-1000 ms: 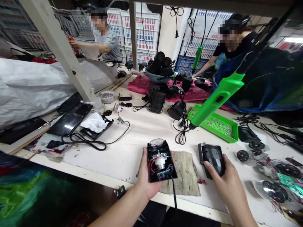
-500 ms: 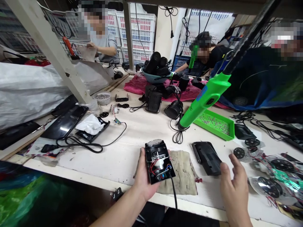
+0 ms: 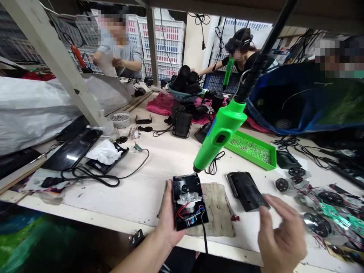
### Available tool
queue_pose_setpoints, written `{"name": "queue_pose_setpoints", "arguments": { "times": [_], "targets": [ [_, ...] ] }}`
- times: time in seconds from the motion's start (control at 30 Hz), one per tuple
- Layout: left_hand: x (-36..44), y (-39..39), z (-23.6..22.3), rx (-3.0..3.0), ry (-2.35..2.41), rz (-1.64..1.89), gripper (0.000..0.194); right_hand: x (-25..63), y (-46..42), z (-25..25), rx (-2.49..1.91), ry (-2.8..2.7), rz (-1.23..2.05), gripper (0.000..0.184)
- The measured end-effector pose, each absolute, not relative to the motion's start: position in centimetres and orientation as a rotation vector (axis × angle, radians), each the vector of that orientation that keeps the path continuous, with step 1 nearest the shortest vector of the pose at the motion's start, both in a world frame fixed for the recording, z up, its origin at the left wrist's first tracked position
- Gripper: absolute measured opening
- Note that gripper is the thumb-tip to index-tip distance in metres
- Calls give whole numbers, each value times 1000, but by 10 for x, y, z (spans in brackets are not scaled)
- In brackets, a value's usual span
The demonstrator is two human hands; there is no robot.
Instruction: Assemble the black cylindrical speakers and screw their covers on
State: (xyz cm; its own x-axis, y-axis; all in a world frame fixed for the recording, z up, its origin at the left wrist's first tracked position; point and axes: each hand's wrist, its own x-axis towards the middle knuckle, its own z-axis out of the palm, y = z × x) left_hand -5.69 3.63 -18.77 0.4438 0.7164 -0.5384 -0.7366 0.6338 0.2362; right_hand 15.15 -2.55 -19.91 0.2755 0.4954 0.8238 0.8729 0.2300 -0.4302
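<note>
My left hand (image 3: pixel 167 223) grips an open black housing (image 3: pixel 188 201) with a white part and red and blue wires inside, held over a grey cloth (image 3: pixel 217 208) at the table's front edge. A black cord runs from the housing down over the edge. My right hand (image 3: pixel 280 237) hovers empty, fingers loosely spread, just right of a black cover (image 3: pixel 246 190) lying on the table. A green electric screwdriver (image 3: pixel 220 132) hangs on a black cable with its tip just above the housing's far end.
A green tray of screws (image 3: pixel 251 148) lies behind the cover. Black discs, circuit boards and wires (image 3: pixel 321 212) clutter the right. A tablet and coiled cable (image 3: pixel 85 167) lie left. Two people work across the table beside black lamps (image 3: pixel 182 121) and a basket.
My right hand let go of the black cover, left it on the table and drew back towards me. The hanging green screwdriver swung left, over the housing. The housing tilted slightly.
</note>
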Motion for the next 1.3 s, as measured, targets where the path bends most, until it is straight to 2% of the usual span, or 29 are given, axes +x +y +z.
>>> {"name": "queue_pose_setpoints", "arguments": {
  "times": [0.13, 0.27, 0.53, 0.83, 1.3],
  "targets": [
    [-55, 35, -185, -16, 652, 889, 62, 118, -17, -187, -1230, -1754, -148, 23],
    [-53, 34, -185, -8, 561, 836, 70, 100, -7, -183, -1190, -1930, -77, 18],
    [-51, 34, -193, 35, 431, 826, 71, 105, 3, -178, -1168, -2133, -122, 9],
    [-50, 31, -189, 51, 471, 815, 63, 112, 7, -178, -1151, -2261, -44, 8],
    [-50, 34, -187, 37, 545, 831, 64, 106, 10, -183, -1194, -2227, -194, 12]
  ]
}}
